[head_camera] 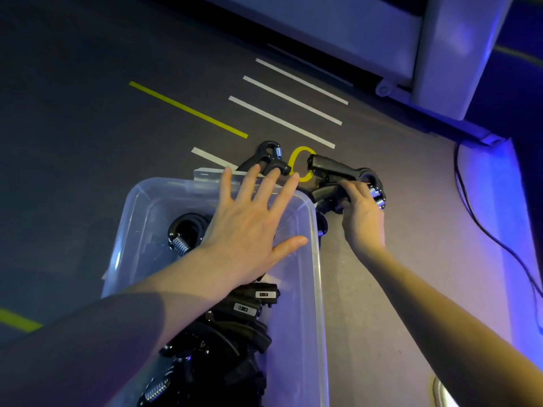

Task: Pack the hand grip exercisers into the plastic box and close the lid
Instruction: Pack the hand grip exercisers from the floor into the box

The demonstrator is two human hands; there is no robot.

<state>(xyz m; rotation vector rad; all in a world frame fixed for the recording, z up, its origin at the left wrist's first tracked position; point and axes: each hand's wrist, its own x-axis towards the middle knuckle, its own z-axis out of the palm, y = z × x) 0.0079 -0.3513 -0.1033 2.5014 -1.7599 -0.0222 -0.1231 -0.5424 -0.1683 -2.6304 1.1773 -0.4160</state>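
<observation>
Clear, lidless rectangular plastic box (316, 259) sits at centre-low on the grey surface, long axis running from 6 to 12 o'clock. Inside it, a pile of black hand grip exercisers with steel coil springs (223, 342) fills the near half; two of them show small white counter windows. One more black exerciser with a silver spring (183, 233) lies at the box's far-left, toward 10 o'clock. Left hand (249, 227) hovers over the far half of the box, palm down, fingers (269, 186) straight and spread wide, thumb out toward 3 o'clock; fingertips reach past the far rim. It holds nothing. Cannot tell whether the fingertips touch the rim. Just beyond those fingertips, at 12 o'clock from the box, a black exerciser with a blue-tinted spring (269, 158) lies on the surface, outside the box. Beside it a yellow oval ring (302, 164). Right hand (363, 218) is just outside the box's far-right corner, at 2 o'clock, fingers curled round a black exerciser (340, 173), spring end toward the wrist side. More black handles cluster under that hand, against the box wall. White tape stripes (282, 121) and a yellow tape stripe (188, 110) mark the surface farther out at 12 o'clock. A dark cable (482, 227) runs along the right edge at 3 o'clock.
</observation>
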